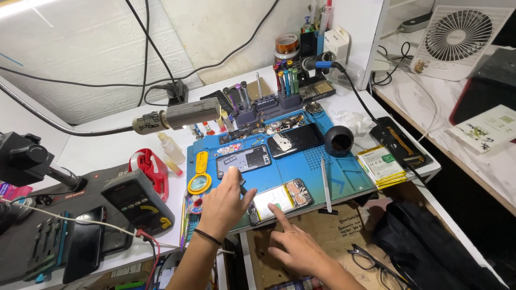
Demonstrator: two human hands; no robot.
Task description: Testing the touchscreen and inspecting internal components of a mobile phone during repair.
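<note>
Nearest the camera, the right hand (298, 248) lies spread, forefinger pressing the opened phone (280, 200) on the blue mat (344, 174) – the left hand (223, 204) pinches a thin tool (243, 189) beside it. Steady downward pressure likely keeps the phone from sliding.

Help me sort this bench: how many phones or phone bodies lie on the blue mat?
3: an opened phone under the right hand, a grey frame mid-mat, a black phone beyond. Clutter may hide more.

The left hand (223, 201) hides the opened phone's (280, 200) left end; both forearms are cut off below.
</note>
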